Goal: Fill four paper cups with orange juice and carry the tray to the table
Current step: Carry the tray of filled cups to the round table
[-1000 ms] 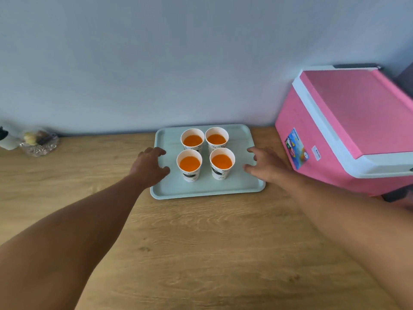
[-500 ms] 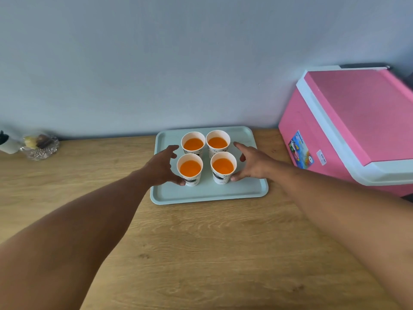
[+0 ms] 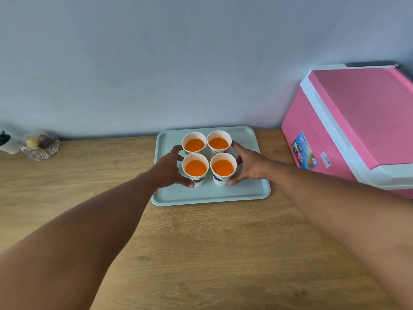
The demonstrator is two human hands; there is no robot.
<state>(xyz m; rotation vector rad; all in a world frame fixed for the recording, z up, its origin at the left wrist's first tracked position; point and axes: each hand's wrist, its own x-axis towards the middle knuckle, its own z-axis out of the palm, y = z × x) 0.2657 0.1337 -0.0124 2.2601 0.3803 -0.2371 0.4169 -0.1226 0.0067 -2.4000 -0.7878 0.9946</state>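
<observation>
At the back edge of the desk [image 3: 201,253], against the wall, a pale green tray [image 3: 210,194] is lying flat, carrying four paper cups [image 3: 207,159] of orange juice [image 3: 195,167] packed in a square. The left hand [image 3: 166,168] is cupping the left side of the cluster, its fingers curling around the front left cup. The right hand [image 3: 250,166] is doing the same on the right, grasping the front right cup. A pink cooler [image 3: 348,121] is sitting near the tray's right edge, and a glass dish [image 3: 41,147] is standing toward the desk's back left corner.
</observation>
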